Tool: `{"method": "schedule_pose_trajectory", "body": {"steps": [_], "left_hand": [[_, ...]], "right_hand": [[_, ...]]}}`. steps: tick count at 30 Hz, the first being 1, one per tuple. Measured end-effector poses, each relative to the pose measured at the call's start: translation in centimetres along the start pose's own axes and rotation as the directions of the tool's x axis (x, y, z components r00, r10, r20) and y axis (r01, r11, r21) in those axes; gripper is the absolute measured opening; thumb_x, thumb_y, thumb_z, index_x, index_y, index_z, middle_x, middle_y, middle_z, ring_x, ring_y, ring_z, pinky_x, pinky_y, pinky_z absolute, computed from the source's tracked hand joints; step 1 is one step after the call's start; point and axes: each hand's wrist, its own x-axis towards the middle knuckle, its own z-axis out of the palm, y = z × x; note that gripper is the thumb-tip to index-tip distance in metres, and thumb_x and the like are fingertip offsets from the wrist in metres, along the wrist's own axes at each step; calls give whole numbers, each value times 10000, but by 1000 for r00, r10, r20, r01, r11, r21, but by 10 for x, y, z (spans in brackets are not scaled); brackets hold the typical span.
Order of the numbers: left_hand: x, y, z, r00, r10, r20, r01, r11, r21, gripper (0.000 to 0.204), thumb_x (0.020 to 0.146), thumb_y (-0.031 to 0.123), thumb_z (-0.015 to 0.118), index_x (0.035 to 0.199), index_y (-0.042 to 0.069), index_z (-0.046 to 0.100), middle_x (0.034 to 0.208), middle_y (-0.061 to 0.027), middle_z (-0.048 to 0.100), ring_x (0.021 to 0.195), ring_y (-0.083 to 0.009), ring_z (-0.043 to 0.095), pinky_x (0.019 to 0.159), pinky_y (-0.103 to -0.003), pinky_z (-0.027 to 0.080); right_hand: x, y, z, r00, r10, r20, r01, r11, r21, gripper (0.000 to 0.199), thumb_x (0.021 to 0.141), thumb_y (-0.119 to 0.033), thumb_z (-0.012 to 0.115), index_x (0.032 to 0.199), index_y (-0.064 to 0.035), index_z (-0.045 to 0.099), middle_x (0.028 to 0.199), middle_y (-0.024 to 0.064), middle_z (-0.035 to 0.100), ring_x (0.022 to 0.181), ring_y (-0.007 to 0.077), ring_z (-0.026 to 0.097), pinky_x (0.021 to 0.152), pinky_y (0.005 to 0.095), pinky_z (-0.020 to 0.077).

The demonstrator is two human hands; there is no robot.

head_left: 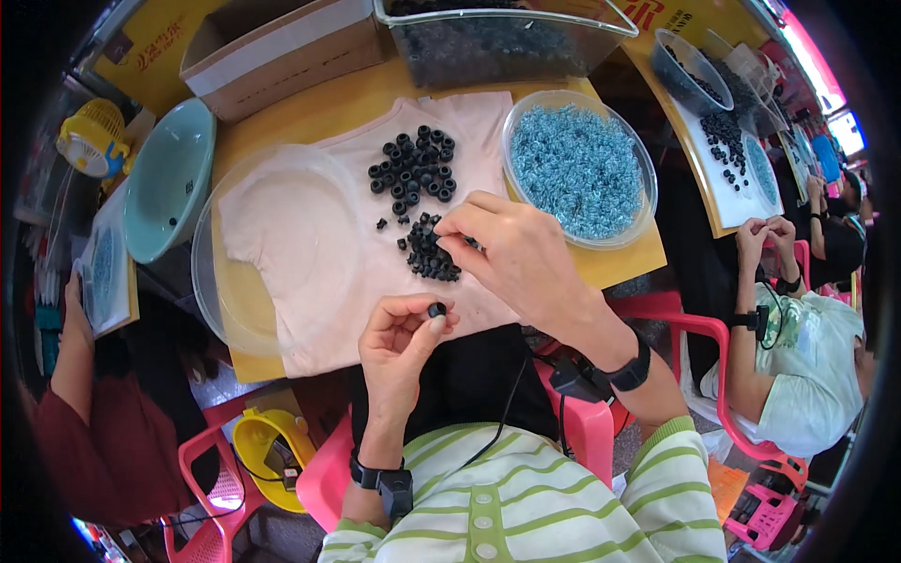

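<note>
My left hand point(399, 342) is near the table's front edge, thumb and fingertips pinching a small black round hollow piece point(436, 310). Over a heap of smaller black parts point(434, 261), my right hand point(507, 239) has its thumb and index finger nearly together at the heap; whatever is between the tips is too small to make out. Behind that heap lies a loose cluster of larger black hollow pieces point(413, 167), like the one in my left hand. All of these rest on a pale pink cloth point(314, 281) shaped like a shirt.
A round clear tub of bluish metal springs point(577, 169) stands right of the cloth. At left are an empty clear round tray point(211, 300) and a teal basin point(169, 178). Behind are a cardboard box point(282, 66) and a clear bin point(497, 42). Other people sit on both sides.
</note>
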Motion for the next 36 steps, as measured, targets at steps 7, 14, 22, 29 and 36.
{"method": "schedule_pose_trajectory", "body": {"steps": [7,14,22,29,36], "left_hand": [[0,1,-2,999,-51,12,51,999,-13,150,886,-25,624,1026,6,580,1009,-130,671,868,-160,671,783,-289,570],[5,0,-6,996,-80,36,81,996,-42,167,884,-57,624,1031,8,579,1019,-136,674,872,-166,674,810,-307,575],[8,-1,-8,997,-56,49,56,998,2,167,883,-43,632,1032,12,578,1019,-138,676,872,-162,677,779,-277,574],[8,-1,-8,997,-47,57,46,999,18,157,890,-13,642,1033,16,584,1018,-134,682,865,-160,674,785,-283,559],[7,2,-5,998,-51,38,49,998,43,167,883,-7,650,1036,19,587,1020,-131,682,865,-160,673,786,-291,556]], "right_hand": [[1,35,-43,969,166,-184,-207,950,-233,50,816,-132,678,827,-83,675,831,70,662,768,280,665,678,364,526],[-19,72,-69,940,272,-203,-326,891,-315,119,823,-110,699,934,-69,692,803,64,655,641,201,619,616,317,497],[-10,75,-57,936,342,-82,-351,899,-261,168,818,-135,710,974,-78,681,946,96,639,853,305,653,768,394,522],[-16,76,-68,926,355,-128,-367,926,-86,128,810,-112,724,912,-41,695,849,79,633,718,215,638,666,328,502],[-26,75,-73,902,404,-150,-357,896,265,141,843,-107,728,950,-19,700,793,16,644,629,76,531,576,233,429]]}}
